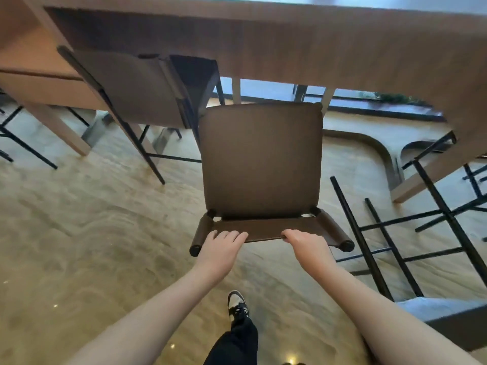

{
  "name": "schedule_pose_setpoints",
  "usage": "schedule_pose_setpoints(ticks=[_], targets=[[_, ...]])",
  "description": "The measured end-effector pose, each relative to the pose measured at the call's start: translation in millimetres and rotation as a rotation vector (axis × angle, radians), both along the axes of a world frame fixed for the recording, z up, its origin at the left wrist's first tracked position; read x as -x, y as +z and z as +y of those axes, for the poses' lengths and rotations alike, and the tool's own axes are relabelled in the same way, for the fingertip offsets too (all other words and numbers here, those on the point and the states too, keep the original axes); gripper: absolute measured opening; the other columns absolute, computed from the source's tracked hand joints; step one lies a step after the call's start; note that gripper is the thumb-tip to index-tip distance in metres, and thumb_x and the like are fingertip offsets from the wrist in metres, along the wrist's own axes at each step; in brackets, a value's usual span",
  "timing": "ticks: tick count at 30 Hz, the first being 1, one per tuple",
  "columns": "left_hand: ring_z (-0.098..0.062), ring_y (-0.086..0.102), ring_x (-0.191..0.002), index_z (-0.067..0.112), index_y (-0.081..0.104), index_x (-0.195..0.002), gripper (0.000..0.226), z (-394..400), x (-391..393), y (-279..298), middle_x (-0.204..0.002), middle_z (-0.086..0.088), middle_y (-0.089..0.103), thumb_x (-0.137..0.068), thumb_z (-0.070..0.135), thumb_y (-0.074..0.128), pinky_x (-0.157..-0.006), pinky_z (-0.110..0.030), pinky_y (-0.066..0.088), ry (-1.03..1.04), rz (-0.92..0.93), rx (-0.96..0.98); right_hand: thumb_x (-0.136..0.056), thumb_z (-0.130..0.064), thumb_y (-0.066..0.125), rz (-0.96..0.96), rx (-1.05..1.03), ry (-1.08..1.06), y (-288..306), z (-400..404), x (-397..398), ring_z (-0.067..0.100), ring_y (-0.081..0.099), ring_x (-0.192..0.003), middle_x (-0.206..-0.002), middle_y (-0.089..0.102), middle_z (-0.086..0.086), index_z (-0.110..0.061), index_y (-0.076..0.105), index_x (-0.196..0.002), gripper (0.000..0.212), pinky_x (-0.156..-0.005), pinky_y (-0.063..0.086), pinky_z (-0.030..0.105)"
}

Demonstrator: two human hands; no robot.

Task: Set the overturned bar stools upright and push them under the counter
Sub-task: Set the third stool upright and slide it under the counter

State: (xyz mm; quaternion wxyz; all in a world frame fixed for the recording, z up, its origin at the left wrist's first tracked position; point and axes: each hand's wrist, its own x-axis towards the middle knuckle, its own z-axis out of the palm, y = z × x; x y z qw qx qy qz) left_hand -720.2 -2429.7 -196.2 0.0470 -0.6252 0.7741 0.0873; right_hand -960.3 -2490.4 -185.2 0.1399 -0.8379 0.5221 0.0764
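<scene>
Wooden bench [263, 48] spanning ahead; upright brown bar stool [261, 159] standing before it, seat lying straight beyond the hands; left hand [220, 248] and right hand [307, 247] both gripping its backrest [263, 229], equally near.

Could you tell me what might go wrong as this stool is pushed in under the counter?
1. The overturned stool lies close on the right of the upright stool; their legs could catch.
2. The neighbouring stool on the left sits close beside it, so drifting left may knock the two together.
3. The left hand and right hand hold the backrest, which may meet the counter edge and pinch the fingers.
</scene>
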Motion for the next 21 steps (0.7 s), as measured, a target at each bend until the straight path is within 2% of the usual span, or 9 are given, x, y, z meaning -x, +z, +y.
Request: schedule_pose_setpoints(ticks=[2,4,7,9,11,13,17,19,21], targets=[[-0.027,0.068,-0.112,0.012,0.062,-0.133,0.041,-15,-16,9,-0.124,-0.007,0.07,-0.098,0.014,0.042,-0.1,-0.046,0.05,-0.028,0.067,0.146,-0.105,-0.021,0.043,0.004,0.017,-0.011,9,-18,-5,0.023,0.065,-0.105,-0.121,0.066,-0.002,-0.023,0.053,-0.132,0.028,-0.076,0.048,0.034],[-0.025,0.075,-0.088,0.011,0.073,-0.11,0.031,-33,-28,12,-0.099,-0.006,0.076,-0.096,0.019,0.046,-0.072,-0.038,0.061,-0.108,0.081,0.25,-0.105,-0.023,0.042,-0.013,0.029,-0.014,15,-34,-8,0.022,0.065,-0.105,-0.121,0.066,-0.003,-0.024,0.053,-0.132,0.029,-0.077,0.049,0.035],[-0.022,0.071,-0.068,0.012,0.069,-0.09,0.009,-60,-38,26,-0.078,-0.002,0.072,-0.09,0.013,0.061,-0.046,-0.032,0.053,-0.162,0.145,0.263,-0.106,-0.025,0.04,-0.011,0.036,-0.005,28,-59,-16,0.025,0.065,-0.103,-0.121,0.066,-0.003,-0.025,0.053,-0.131,0.029,-0.074,0.046,0.035],[-0.02,0.067,-0.056,0.013,0.066,-0.082,0.007,-81,-48,34,-0.066,0.001,0.066,-0.087,0.015,0.061,-0.036,-0.028,0.045,-0.178,0.141,0.305,-0.105,-0.023,0.043,-0.017,0.061,0.008,35,-77,-22,0.025,0.067,-0.098,-0.118,0.068,-0.003,-0.025,0.055,-0.129,0.027,-0.065,0.039,0.033],[-0.02,0.063,-0.048,0.014,0.066,-0.082,0.009,-104,-57,43,-0.061,0.002,0.063,-0.089,0.017,0.064,-0.033,-0.026,0.039,-0.193,0.1,0.305,-0.104,-0.021,0.047,-0.022,0.094,0.011,44,-97,-28,0.025,0.068,-0.091,-0.113,0.07,-0.004,-0.026,0.057,-0.127,0.026,-0.061,0.031,0.03],[-0.024,0.064,-0.048,0.011,0.066,-0.088,0.009,-130,-66,51,-0.064,-0.001,0.065,-0.091,0.018,0.071,-0.035,-0.028,0.04,-0.202,0.064,0.237,-0.103,-0.022,0.047,-0.012,0.117,0.031,53,-121,-34,0.026,0.069,-0.086,-0.108,0.071,-0.004,-0.026,0.058,-0.124,0.024,-0.059,0.029,0.03],[-0.033,0.067,-0.067,0.016,0.053,-0.11,0.017,-187,-83,69,-0.086,-0.003,0.067,-0.107,0.026,0.04,-0.049,-0.033,0.03,-0.162,-0.028,0.054,-0.101,-0.018,0.041,0.041,0.149,0.068,71,-171,-49,0.028,0.068,-0.088,-0.111,0.068,-0.006,-0.027,0.054,-0.123,0.027,-0.059,0.03,0.032],[-0.033,0.06,-0.066,0.023,0.043,-0.108,0.01,-218,-90,78,-0.089,0.001,0.064,-0.101,0.017,0.039,-0.049,-0.034,0.026,-0.127,-0.067,0.026,-0.1,-0.016,0.042,0.053,0.16,0.085,80,-200,-53,0.028,0.067,-0.089,-0.111,0.068,-0.005,-0.028,0.053,-0.124,0.029,-0.06,0.032,0.033],[-0.032,0.057,-0.066,0.027,0.039,-0.105,0.014,-249,-97,86,-0.089,0.003,0.062,-0.097,0.015,0.039,-0.05,-0.035,0.034,-0.083,-0.046,0.001,-0.102,-0.021,0.043,0.022,0.167,0.11,88,-230,-58,0.029,0.067,-0.087,-0.106,0.07,-0.002,-0.026,0.055,-0.122,0.024,-0.06,0.037,0.033]])
